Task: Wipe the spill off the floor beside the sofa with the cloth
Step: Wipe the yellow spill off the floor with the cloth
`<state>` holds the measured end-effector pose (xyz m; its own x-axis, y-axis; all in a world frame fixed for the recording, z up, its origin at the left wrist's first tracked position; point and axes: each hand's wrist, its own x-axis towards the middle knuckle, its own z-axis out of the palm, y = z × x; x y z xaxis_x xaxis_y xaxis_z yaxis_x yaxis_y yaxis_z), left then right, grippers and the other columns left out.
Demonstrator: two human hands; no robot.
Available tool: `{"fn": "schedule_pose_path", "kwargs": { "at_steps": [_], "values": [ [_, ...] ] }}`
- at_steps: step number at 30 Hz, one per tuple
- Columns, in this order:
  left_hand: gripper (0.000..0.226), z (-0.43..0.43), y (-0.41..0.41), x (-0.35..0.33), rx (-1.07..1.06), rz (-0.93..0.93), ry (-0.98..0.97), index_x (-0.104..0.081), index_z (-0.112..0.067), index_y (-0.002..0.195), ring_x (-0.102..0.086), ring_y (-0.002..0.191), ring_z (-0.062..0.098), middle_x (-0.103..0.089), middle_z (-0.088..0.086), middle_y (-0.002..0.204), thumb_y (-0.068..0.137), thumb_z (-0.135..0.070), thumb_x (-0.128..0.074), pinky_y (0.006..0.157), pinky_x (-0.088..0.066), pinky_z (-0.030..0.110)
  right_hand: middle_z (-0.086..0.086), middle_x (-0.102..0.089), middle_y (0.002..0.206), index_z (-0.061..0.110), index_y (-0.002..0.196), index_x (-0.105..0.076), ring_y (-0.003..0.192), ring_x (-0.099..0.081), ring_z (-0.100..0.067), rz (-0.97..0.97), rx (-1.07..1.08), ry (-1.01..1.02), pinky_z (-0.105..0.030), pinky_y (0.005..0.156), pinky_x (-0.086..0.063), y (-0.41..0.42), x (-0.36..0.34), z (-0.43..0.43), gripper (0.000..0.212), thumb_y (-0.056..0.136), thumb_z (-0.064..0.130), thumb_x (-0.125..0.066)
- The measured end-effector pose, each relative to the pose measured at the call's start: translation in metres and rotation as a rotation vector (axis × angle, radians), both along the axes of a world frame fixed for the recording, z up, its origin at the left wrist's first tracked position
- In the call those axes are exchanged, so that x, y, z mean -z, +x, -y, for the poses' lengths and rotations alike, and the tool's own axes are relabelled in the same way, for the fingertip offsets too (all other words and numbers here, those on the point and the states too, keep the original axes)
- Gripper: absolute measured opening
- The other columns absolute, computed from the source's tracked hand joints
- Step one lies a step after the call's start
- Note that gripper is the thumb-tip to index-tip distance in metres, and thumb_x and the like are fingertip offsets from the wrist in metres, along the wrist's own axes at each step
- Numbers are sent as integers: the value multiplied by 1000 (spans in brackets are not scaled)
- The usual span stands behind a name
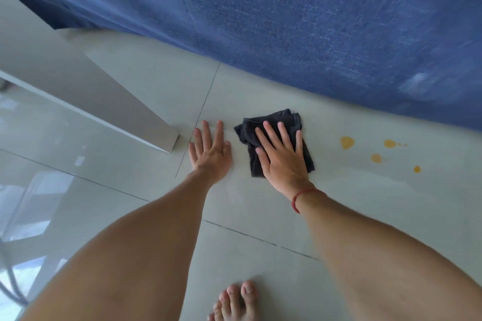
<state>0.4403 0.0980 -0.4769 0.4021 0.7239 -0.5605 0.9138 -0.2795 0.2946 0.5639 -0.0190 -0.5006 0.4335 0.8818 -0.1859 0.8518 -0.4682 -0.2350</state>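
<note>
Four orange drops of the spill (347, 142) lie on the pale tiled floor (260, 91), strung out to the right of the cloth (284, 122) and near the lower edge of the blue sofa (313, 21), and none of them looks smeared or thinned, so the wiping seems barely begun where these marks are concerned. A faint damp sheen shows on the tile below and to the right of the drops, though whether it is part of the spill or only a reflection cannot be told. The cloth, dark and folded into a rough square, lies flat on the floor well apart from the nearest drop, with bare tile between them. What is left, then, is most of the job: the cloth has to be slid to the right across each drop, and probably over the sheen as well. The right hand (283, 156) lies palm down on the cloth with its fingers spread and straight, pressing on it rather than clutching it; no fold of the cloth is pinched between the fingers as far as can be seen. A red band circles that wrist. The left hand (211, 151) is also flat and open, fingers fanned, planted on bare tile just beside the cloth's left edge and not touching it; it holds nothing and seems to serve as a prop for the person's weight.
</note>
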Motion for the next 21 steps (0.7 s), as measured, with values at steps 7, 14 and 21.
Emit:
{"fn": "schedule_pose_path", "kwargs": {
  "at_steps": [7, 14, 21],
  "values": [
    [61, -9, -26, 11, -48, -54, 126, 12, -28, 153, 16, 149, 22, 21, 5, 161, 101, -42, -18, 120, 10, 42, 10, -23, 159, 32, 148, -30, 149, -14, -20, 37, 206, -45, -54, 118, -4, 43, -4, 54, 54, 97, 45, -16],
    [62, -14, -27, 17, -25, -64, 81, 17, -30, 152, 21, 148, 21, 26, 4, 159, 101, -42, -16, 118, 14, 40, 9, -11, 162, 32, 150, -21, 150, 1, -28, -38, 266, 18, -61, 114, 9, 9, 0, -57, 51, 100, 42, -23],
    [62, -15, -27, 15, -18, -72, 66, 17, -29, 152, 23, 147, 21, 27, 4, 159, 100, -41, -15, 118, 14, 41, 7, -26, 159, 29, 147, -33, 149, -14, -27, -35, -17, 84, -59, 116, 1, -35, 4, -63, 49, 99, 40, -28]
  ]
}}
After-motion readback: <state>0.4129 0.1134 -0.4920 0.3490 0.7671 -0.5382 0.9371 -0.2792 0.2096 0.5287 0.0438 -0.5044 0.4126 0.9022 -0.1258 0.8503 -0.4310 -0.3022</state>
